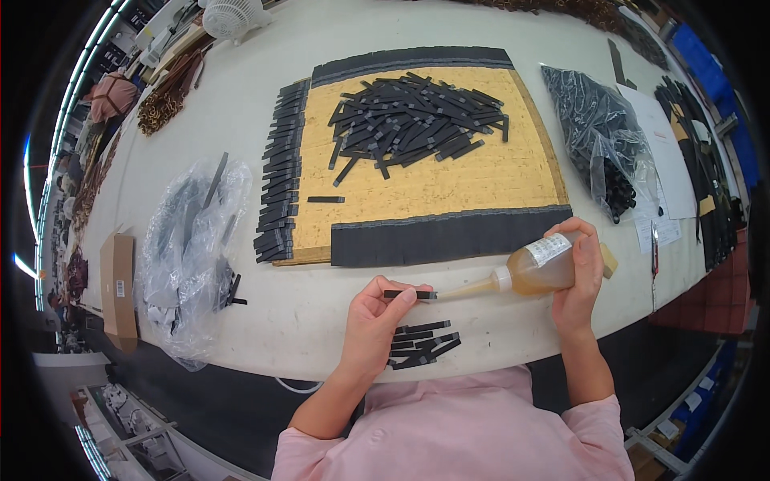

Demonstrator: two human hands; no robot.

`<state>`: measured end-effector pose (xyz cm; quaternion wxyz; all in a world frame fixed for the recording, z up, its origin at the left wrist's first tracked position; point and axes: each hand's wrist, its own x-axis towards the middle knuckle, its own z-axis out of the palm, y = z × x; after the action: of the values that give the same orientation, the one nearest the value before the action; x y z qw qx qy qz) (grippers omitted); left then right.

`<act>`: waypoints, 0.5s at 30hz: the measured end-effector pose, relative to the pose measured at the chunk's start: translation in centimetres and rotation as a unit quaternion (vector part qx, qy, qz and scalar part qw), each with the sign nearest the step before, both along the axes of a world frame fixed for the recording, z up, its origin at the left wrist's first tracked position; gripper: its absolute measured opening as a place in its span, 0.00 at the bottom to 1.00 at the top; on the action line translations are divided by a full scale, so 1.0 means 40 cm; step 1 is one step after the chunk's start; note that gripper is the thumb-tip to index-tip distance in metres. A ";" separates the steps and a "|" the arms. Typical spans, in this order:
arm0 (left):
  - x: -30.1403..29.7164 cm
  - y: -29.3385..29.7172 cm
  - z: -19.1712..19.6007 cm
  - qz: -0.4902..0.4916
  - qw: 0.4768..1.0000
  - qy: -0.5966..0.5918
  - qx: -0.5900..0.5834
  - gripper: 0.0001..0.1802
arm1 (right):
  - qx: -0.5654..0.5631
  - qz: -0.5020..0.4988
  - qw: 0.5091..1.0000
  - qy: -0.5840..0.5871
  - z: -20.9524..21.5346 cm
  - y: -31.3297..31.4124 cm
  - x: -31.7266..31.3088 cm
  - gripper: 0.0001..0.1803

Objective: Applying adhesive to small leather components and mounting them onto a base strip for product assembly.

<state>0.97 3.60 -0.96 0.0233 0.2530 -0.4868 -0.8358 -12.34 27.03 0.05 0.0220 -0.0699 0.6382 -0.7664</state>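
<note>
Between the thumb and fingers of my left hand [375, 322] is a short black strip [405, 294] with a grey end pointing right. My right hand [579, 280] is wrapped round a squeeze bottle [539, 266] of amber liquid, tilted on its side. Its long nozzle [465, 289] points left, and the tip meets or nearly meets the strip's grey end. Just below my left hand lies a small group of loose black strips [425, 346]. Beyond both hands, a tan board [433, 188] carries a heap of similar strips [409, 120], with rows of them lined along its edges.
A clear plastic bag [192, 256] and an upright brown cardboard piece [119, 293] are at the left. On the right lie a bag of black parts [597, 136], paper sheets [670, 160] and long black straps [698, 152]. A white fan [233, 18] stands at the far left.
</note>
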 end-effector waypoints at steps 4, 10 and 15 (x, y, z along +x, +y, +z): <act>0.001 -0.001 0.005 0.007 1.000 0.000 0.030 0.05 | 0.006 -0.005 1.000 -0.002 -0.004 -0.002 -0.001 0.17; 0.000 -0.003 0.007 0.004 0.999 0.002 0.039 0.06 | 0.003 0.002 1.000 -0.010 0.000 -0.005 -0.002 0.16; 0.001 -0.003 0.004 0.005 0.999 0.001 0.038 0.06 | 0.015 -0.019 1.000 0.000 -0.005 -0.006 -0.006 0.16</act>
<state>1.01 3.47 -0.78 0.0186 0.2548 -0.4536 -0.8538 -12.57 26.80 -0.16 0.0088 -0.0573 0.6505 -0.7573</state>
